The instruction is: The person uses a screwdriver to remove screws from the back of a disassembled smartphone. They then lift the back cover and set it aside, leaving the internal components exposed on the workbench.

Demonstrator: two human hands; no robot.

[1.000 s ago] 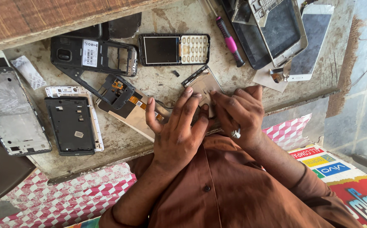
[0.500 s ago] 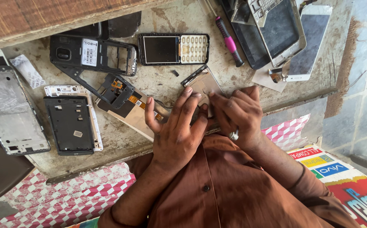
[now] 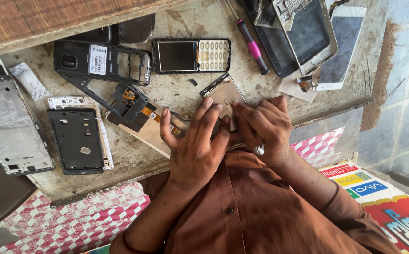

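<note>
Brown-sleeved, you work on a phone panel (image 3: 223, 96) at the desk (image 3: 176, 101) near edge.
Your left hand (image 3: 197, 146) fingers lie spread over it; your right hand (image 3: 263, 127) fingers press together on its right side.

Bench top (image 3: 176, 96), centre frame: rough, stained, matt stone or cement. Plank (image 3: 49, 19), upper left: grained wood. Frame (image 3: 7, 127), far left: bare, dull-shining metal. Back cover (image 3: 76, 138): matt black plastic. Screwdriver (image 3: 251, 44), top centre: glossy pink plastic handle, metal shaft. Shirt (image 3: 261, 211), bottom: smooth brown cloth. Ring (image 3: 259, 150): shiny metal.
</note>
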